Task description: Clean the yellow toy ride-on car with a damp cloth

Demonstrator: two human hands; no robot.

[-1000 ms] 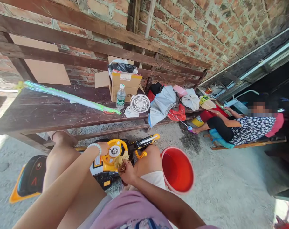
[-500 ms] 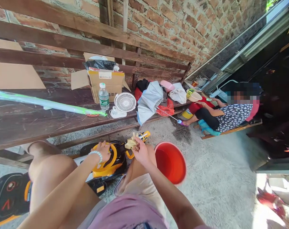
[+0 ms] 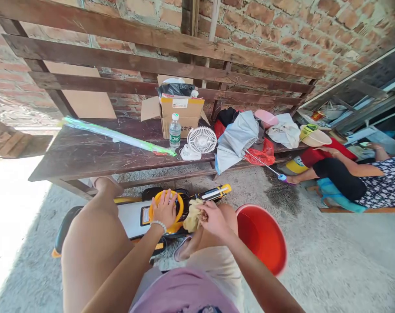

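My left hand [image 3: 165, 209] lies across the yellow steering wheel [image 3: 180, 212] of a ride-on toy car [image 3: 129, 217], fingers stretched out and palm down. In my right hand [image 3: 215, 219], closed fingers hold a crumpled, pale yellow thing [image 3: 192, 216] with brown, grainy bits near the fingertips; its kind is not clear. This hand is above my knee, just right of the wheel. Beside that knee stands a red bucket [image 3: 262, 237] with a dark red inside.
A wooden bench [image 3: 86, 152] holds a water bottle [image 3: 175, 131], a white fan [image 3: 202, 140], a cardboard box [image 3: 180, 114], a long wrapped stick [image 3: 119, 137] and a folded silver umbrella [image 3: 238, 137]. A person [image 3: 386, 178] sits at the right edge.
The view has turned left, so bench, bucket and seated person appear further right. The pale yellow thing stays in my right hand, now lower beside the wheel. My left hand remains on the wheel.
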